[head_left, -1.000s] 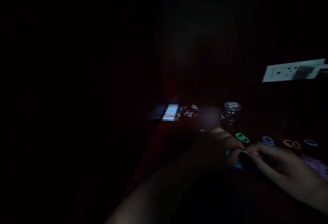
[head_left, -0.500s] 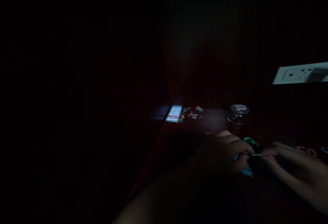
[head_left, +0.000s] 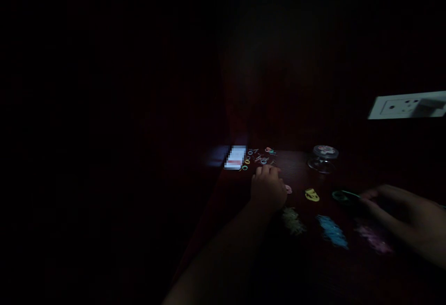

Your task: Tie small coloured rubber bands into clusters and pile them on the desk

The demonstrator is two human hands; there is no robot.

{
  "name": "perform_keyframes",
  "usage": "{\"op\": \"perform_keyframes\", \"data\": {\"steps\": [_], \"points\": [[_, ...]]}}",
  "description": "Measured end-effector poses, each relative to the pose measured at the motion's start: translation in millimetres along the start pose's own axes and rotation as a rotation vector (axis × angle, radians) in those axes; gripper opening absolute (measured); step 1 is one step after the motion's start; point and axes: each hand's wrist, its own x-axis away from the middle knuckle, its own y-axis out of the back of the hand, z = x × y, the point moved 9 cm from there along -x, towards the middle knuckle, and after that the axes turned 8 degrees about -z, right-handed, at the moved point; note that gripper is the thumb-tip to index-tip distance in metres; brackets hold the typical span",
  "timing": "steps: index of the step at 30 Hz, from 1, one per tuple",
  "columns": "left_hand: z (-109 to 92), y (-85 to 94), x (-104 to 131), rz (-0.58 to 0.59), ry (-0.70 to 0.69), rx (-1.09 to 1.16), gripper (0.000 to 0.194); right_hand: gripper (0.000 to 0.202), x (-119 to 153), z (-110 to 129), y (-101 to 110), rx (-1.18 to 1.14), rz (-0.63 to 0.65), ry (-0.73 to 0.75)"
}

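My left hand [head_left: 268,188] is low over the table, beside a scatter of small mixed hair ties [head_left: 259,157]. Its fingers are curled together and their tips are hidden. My right hand [head_left: 404,207], blurred, has thumb and finger pinched on a thin green hair tie [head_left: 353,194], above or beside dark green ties [head_left: 339,197]; I cannot tell which. Pink ties [head_left: 288,188] and a yellow bunch [head_left: 312,195] lie between the hands. Nearer me are a pale pile [head_left: 293,221], a blue pile [head_left: 332,232] and a pink pile [head_left: 374,237] of thin bands.
A lit phone [head_left: 235,157] rests at the table's left edge. Behind the bunches stands a clear round jar [head_left: 322,161] with its lid on. A white socket panel [head_left: 397,106] is on the wall at right. Most of the scene is very dark.
My hands were close together with a green tie between them. My left hand has moved left to the scatter; my right stays at right with a green tie. The bunches and piles are uncovered.
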Motion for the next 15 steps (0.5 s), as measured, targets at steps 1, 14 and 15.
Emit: {"op": "perform_keyframes", "data": {"steps": [1,14,15], "points": [[8,-3.7,0,0.017,0.037,-0.014,0.026,0.014,-1,0,1,0.009,-0.001,-0.025],[23,-19.6,5,0.182,0.191,-0.075,0.043,0.04,-35,-36,-30,0.244,0.142,-0.208],[23,-19.4,5,0.178,0.19,-0.075,0.043,0.039,-34,-38,-29,0.247,0.145,-0.195]]}}
